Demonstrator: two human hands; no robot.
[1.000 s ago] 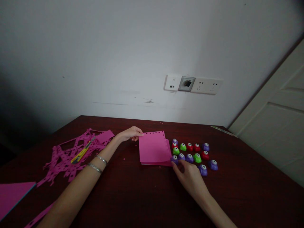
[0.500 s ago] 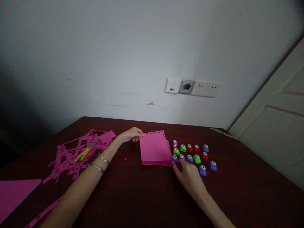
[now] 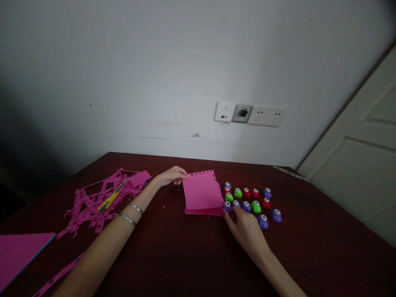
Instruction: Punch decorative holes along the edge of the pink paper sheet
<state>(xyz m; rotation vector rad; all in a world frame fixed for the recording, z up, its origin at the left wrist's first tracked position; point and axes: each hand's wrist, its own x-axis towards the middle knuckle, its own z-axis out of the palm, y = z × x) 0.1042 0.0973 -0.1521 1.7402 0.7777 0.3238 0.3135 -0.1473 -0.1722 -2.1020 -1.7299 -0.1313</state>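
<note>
My left hand [image 3: 175, 175] pinches the upper left corner of a pink sheet of paper [image 3: 201, 192], which has small holes punched along its top edge and upper right side. Beneath it lies more pink paper, its edge showing at the right and bottom. At the lower right corner of the sheet, my right hand [image 3: 247, 229] has thumb and fingers closed around a purple craft punch [image 3: 227, 207] that touches the paper. More punches stand just beyond that hand, among them a green one [image 3: 255, 206] and a red one [image 3: 265, 203].
Tangled pink paper strips [image 3: 89, 206] lie at the left with a yellow utility knife [image 3: 111, 197] on top. A stack of pink paper [image 3: 21, 255] sits at the near left. Behind the dark wooden table [image 3: 173, 255] rises a wall with sockets [image 3: 266, 116].
The pink sheet's left edge has shifted slightly to the right, with my left hand still on its corner. My right hand stays on the purple punch.
</note>
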